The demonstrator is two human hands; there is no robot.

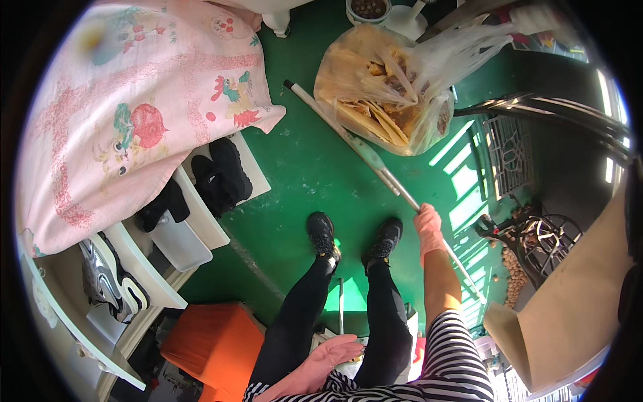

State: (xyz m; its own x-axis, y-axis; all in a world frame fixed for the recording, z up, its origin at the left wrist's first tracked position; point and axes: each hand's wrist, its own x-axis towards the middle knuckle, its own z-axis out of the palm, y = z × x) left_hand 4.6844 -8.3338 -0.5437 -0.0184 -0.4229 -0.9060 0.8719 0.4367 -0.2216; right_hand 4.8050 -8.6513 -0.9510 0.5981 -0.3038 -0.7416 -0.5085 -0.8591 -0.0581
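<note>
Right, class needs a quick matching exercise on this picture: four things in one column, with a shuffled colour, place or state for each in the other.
Things
1. pole
2. patterned cloth
3. floor
4. plastic bag

Descriptions
A. green
B. see-through, with yellowish-brown pieces inside
C. gripped by the right hand
D. mostly pink

Pairs
1-C: the pole and right hand
2-D: patterned cloth
3-A: floor
4-B: plastic bag
</note>
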